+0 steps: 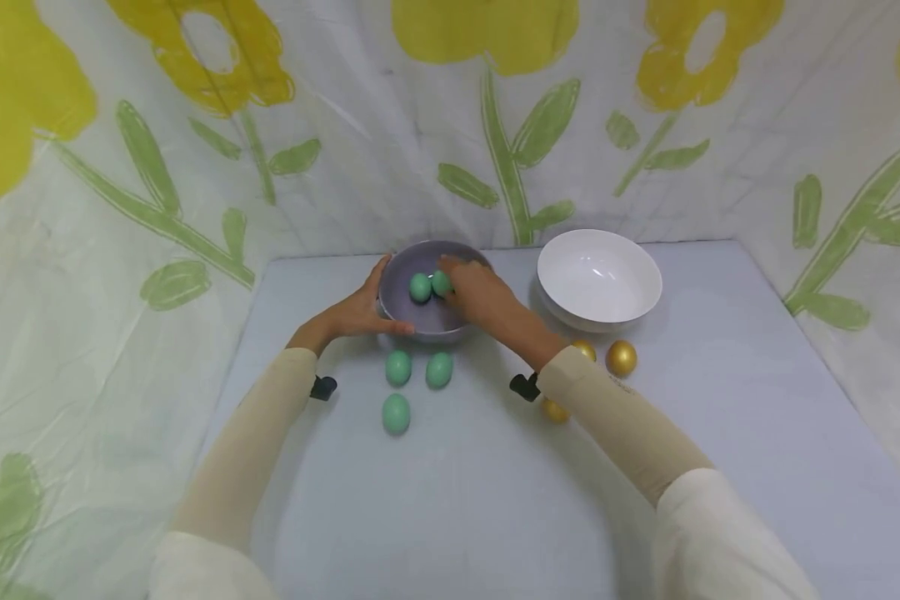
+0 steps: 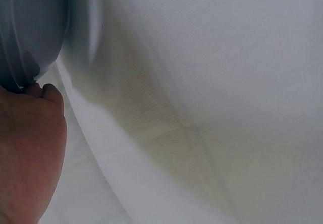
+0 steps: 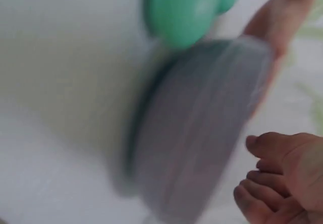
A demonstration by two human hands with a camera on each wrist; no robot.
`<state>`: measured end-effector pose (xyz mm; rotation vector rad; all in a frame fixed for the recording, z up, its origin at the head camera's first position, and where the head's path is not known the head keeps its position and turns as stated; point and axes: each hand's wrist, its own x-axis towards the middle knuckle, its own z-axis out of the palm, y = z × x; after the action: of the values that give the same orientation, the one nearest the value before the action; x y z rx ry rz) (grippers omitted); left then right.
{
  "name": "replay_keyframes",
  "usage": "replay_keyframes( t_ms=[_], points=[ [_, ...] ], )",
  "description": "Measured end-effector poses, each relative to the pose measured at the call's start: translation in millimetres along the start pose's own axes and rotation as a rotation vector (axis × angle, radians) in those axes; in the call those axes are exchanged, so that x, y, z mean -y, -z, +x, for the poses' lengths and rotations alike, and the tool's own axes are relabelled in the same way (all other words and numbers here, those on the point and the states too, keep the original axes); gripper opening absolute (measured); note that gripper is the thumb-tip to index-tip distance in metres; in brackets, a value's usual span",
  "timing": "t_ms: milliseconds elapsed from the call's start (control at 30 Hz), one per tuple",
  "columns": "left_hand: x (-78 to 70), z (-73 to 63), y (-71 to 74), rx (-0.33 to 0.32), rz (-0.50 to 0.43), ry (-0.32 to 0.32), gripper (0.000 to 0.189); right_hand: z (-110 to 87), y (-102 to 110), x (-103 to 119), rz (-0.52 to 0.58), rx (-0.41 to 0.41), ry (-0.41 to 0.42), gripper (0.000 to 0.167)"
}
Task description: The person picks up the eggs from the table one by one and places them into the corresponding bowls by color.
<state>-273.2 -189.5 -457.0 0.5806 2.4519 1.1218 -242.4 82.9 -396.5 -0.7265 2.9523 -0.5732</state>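
Observation:
A grey-purple bowl stands at the back of the table with two green eggs, a left one and a right one, inside. My left hand grips its left side, thumb along the near rim; in the left wrist view the fingers bend at the bowl's underside. Over the bowl's right rim reaches my right hand, fingertips close by the right egg. The right wrist view shows that hand with loosely bent fingers and nothing between thumb and fingers. Three green eggs lie in front of the bowl.
A white bowl stands to the right. Gold eggs lie in front of it, some partly covered by my right forearm. Behind the table hangs a white cloth with yellow flowers.

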Motion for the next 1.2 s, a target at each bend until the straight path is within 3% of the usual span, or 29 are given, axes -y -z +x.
replay_keyframes(
  t_ms=[233,433,600,700,900,1200],
  points=[
    [-0.1,1.2,-0.4,0.004,-0.012,-0.025,0.144,-48.9,10.8,39.4,0.106,-0.135,0.235,0.044],
    [0.4,1.6,-2.3,0.014,-0.01,-0.054,0.143,-91.1,-5.1,58.3,0.149,-0.059,0.333,0.052],
    [0.1,-0.4,-3.0,-0.002,-0.006,-0.005,0.144,-114.9,-35.6,64.5,0.097,0.069,0.348,0.059],
    [-0.1,-0.5,-3.7,-0.002,-0.002,0.006,0.143,-122.1,-55.1,67.6,0.08,0.134,0.337,0.062],
    [-2.1,-1.8,-1.9,0.011,0.006,0.006,0.14,-123.4,-84.1,76.9,0.083,0.19,0.29,0.068],
    [-5.4,-1.4,-2.6,0.009,-0.028,0.009,0.14,-115.3,-92.6,80.7,0.096,0.107,0.302,0.051]
  ],
)
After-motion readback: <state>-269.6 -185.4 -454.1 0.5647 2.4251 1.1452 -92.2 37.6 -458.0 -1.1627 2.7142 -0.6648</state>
